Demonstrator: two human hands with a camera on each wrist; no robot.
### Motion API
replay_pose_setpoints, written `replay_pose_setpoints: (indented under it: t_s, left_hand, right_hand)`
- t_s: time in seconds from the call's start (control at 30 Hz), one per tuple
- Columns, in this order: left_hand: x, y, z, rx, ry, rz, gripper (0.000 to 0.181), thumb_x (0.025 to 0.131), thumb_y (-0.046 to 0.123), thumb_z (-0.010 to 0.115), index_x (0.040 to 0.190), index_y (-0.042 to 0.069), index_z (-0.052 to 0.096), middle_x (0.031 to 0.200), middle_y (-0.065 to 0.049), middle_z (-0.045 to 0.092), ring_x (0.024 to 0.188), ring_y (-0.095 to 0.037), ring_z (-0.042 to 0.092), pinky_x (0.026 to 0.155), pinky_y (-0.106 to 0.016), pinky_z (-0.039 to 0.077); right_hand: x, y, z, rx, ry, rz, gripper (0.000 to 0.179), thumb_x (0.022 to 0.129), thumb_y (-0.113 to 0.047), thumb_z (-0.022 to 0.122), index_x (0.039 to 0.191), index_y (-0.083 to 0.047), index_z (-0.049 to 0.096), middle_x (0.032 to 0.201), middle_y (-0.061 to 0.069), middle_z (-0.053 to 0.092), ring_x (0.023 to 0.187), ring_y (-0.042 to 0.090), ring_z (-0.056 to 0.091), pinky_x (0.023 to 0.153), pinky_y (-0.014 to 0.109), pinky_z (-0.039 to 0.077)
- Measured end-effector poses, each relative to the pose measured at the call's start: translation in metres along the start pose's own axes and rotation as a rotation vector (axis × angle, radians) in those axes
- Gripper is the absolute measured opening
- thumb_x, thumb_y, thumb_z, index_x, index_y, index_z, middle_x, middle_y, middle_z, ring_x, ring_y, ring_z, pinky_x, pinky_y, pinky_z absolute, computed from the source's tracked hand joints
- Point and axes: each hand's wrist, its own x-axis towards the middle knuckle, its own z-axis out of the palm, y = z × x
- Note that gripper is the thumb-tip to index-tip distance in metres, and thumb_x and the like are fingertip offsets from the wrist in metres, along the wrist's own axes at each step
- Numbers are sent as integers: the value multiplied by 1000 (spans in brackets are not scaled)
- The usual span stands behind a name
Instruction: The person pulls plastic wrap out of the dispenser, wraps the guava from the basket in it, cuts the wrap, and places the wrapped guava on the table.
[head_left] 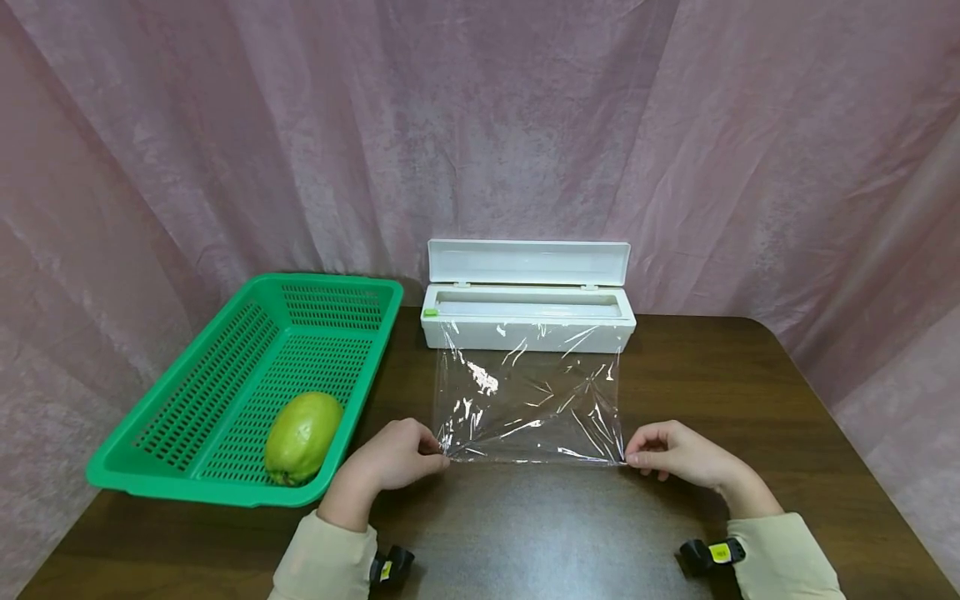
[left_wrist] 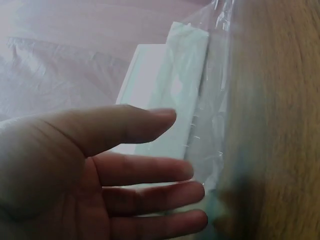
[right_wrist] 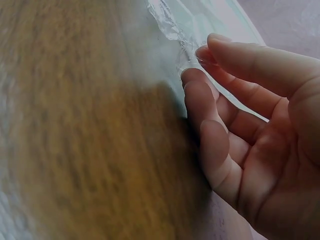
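Observation:
A sheet of clear cling film (head_left: 532, 408) stretches toward me from a white cling film dispenser (head_left: 528, 335), whose lid (head_left: 528, 262) stands raised. At the near left corner of the film, my left hand (head_left: 397, 457) pinches the edge between thumb and index finger; its other fingers extend loosely in the left wrist view. My right hand (head_left: 686, 454) pinches the near right corner with thumb and index finger, the remaining fingers bent. Between the two hands the film's front edge runs nearly straight, low over the table, with creases fanning from the corners.
On the left stands a green plastic basket (head_left: 243, 400) with slotted walls. An oval yellow-green fruit (head_left: 302, 437) lies in its near right corner. The brown wooden table (head_left: 697, 367) has a rounded far right corner, and a pink curtain (head_left: 525, 125) hangs behind it.

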Motion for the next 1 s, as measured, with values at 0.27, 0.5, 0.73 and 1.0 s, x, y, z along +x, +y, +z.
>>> replay_pose_setpoints:
  t_s: [0.27,0.5,0.73,1.0]
  left_hand:
    - [3,6,0,-19,90,23,37,85,26,69,112,1,65,81,-1,62,71,-13,53,64,-29,48]
    - [0,12,-4,-52,243,103,34,86,25,69,114,8,65,94,1,66,84,-13,58,75,-30,53]
    - [-8,17,-12,-15,355,147,32,87,25,67,115,9,65,104,-2,66,94,-18,61,82,-36,54]
    - [-14,16,-20,30,473,225,27,87,23,68,109,8,67,102,-3,67,92,-18,61,80,-36,52]
  right_hand:
    - [1,1,3,5,2,23,13,91,-15,62,89,-3,65,71,-2,55,65,4,52,53,27,48]
    - [1,-3,3,-9,1,56,15,91,-16,62,90,-1,65,71,-2,55,66,5,52,55,27,48]
    - [4,-4,1,-19,-5,66,16,90,-18,63,90,-2,65,72,0,57,66,6,53,56,27,48]
    - [3,-2,1,-19,-12,80,16,90,-18,63,90,-2,65,72,-1,57,66,6,53,56,28,48]
